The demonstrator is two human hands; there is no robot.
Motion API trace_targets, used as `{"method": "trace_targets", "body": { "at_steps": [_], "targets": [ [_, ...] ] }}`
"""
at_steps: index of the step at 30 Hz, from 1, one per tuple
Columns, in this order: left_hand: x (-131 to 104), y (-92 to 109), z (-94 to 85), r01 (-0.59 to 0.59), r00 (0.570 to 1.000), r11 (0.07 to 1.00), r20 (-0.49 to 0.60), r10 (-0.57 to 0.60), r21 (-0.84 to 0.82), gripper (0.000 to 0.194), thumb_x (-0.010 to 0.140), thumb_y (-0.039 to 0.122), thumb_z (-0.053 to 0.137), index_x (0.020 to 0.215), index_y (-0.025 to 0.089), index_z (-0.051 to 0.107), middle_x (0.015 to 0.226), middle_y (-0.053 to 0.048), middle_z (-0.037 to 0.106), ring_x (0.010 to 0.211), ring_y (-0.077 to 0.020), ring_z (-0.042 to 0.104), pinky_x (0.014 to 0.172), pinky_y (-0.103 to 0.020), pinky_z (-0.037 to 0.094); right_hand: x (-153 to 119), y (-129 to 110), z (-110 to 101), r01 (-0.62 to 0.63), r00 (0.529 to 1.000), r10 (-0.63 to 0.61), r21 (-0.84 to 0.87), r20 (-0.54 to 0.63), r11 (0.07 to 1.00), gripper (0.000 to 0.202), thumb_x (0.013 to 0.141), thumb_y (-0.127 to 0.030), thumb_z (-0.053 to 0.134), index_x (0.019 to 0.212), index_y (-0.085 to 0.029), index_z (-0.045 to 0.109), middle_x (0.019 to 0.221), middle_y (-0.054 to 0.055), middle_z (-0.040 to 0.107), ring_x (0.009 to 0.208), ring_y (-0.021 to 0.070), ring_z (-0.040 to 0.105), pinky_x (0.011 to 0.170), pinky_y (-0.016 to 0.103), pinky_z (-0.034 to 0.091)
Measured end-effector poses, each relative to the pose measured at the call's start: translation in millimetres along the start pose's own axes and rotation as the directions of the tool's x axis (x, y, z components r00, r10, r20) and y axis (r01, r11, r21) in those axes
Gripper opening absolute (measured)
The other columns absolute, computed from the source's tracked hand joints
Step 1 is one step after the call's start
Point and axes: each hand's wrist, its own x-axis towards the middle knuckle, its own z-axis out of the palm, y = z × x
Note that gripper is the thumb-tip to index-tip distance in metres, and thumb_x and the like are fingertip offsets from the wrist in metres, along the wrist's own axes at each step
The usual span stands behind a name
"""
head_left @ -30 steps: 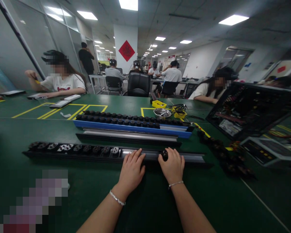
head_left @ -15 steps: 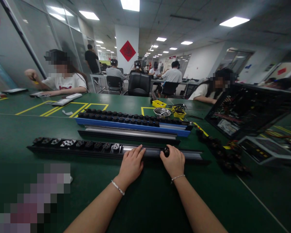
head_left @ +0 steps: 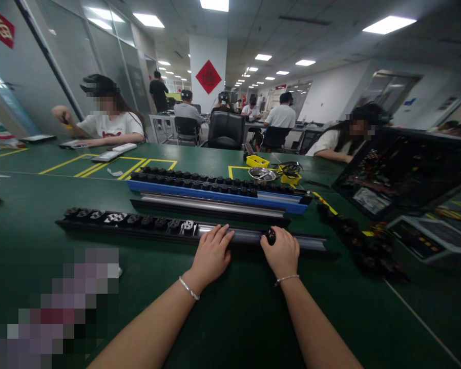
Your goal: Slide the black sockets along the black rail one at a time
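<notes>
- Pinching a small black piece (head_left: 270,236) at the front rail (head_left: 149,234), just right of mid-frame; our right hand (head_left: 284,250) has its fingers curled closed on it. Underside hidden, so we can't tell how it sits.
- Our left hand (head_left: 212,254), mid-frame: fingers extended, slightly parted, resting across the rail, no separate piece seen in them.
- Row of pieces (head_left: 161,224) along the rail's left stretch; bare channel (head_left: 248,236) between our hands.
- Judgement: we'd steady the rail with light left fingertips, keep the piece square to the channel, press evenly. Tilting might jam it.
</notes>
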Motion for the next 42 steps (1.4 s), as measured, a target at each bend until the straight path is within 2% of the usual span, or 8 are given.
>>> {"method": "trace_targets", "body": {
  "at_steps": [14,20,42],
  "targets": [
    [0.1,-0.2,-1.2,-0.002,1.0,1.0,0.007,0.002,-0.025,0.051,0.078,0.022,0.052,0.128,0.028,0.047,0.142,-0.002,0.042,0.13,-0.024,0.036,0.105,-0.044,0.032,1.2,4.8,0.2,-0.008,1.0,0.008,-0.012,0.019,1.0,0.045,0.081,-0.038,0.042,0.117,-0.015,0.056,0.121,0.011,0.059,0.123,0.0256,0.041,0.106,0.048,0.018],
    [-0.2,-0.9,-0.7,-0.007,1.0,0.999,0.006,0.007,-0.032,0.052,0.077,0.022,0.052,0.128,0.027,0.047,0.142,-0.003,0.043,0.131,-0.0241,0.036,0.105,-0.044,0.032,0.5,5.5,0.3,-0.002,1.0,0.002,-0.004,-0.016,1.0,0.044,0.08,-0.036,0.044,0.116,-0.015,0.056,0.122,0.011,0.058,0.121,0.0248,0.042,0.106,0.046,0.019],
    [0.6,0.5,-2.2,0.011,1.0,0.999,0.006,-0.011,-0.04,0.05,0.076,0.02,0.052,0.126,0.029,0.05,0.141,-0.002,0.044,0.129,-0.0242,0.038,0.104,-0.044,0.032,2.1,9.3,-2.4,-0.015,1.0,0.015,-0.005,-0.003,1.0,0.045,0.079,-0.036,0.043,0.116,-0.014,0.056,0.12,0.012,0.06,0.121,0.0248,0.043,0.106,0.044,0.018]
  ]
}}
